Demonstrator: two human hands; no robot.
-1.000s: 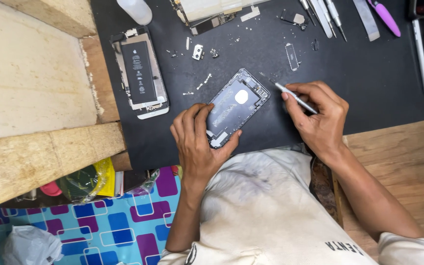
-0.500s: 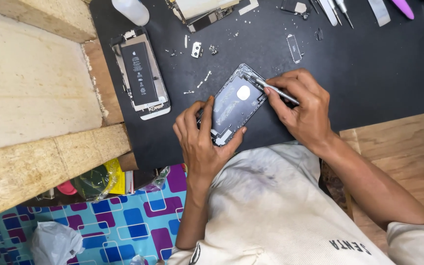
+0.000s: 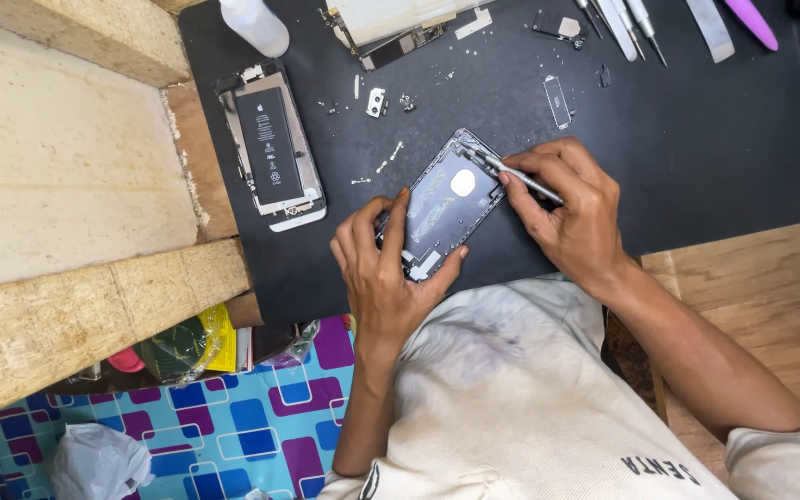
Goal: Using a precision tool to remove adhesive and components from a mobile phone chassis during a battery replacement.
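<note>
An opened grey phone housing (image 3: 442,202) lies tilted on the black work mat (image 3: 715,139). My left hand (image 3: 383,273) grips its lower end, thumb on the right edge, fingers on the left. My right hand (image 3: 571,218) holds a thin silver screwdriver (image 3: 511,173) like a pen. Its tip rests inside the housing's upper right corner.
A second opened phone with a black battery (image 3: 270,143) lies at the mat's left. Small screws and parts (image 3: 377,102) are scattered above the housing. Tools (image 3: 636,18), a purple pry tool (image 3: 754,20) and a white bottle (image 3: 256,23) line the far edge. Wooden blocks (image 3: 57,167) stand left.
My right hand has moved left with the screwdriver, from beside the housing to its upper corner. My left hand has shifted its hold down to the housing's lower end.
</note>
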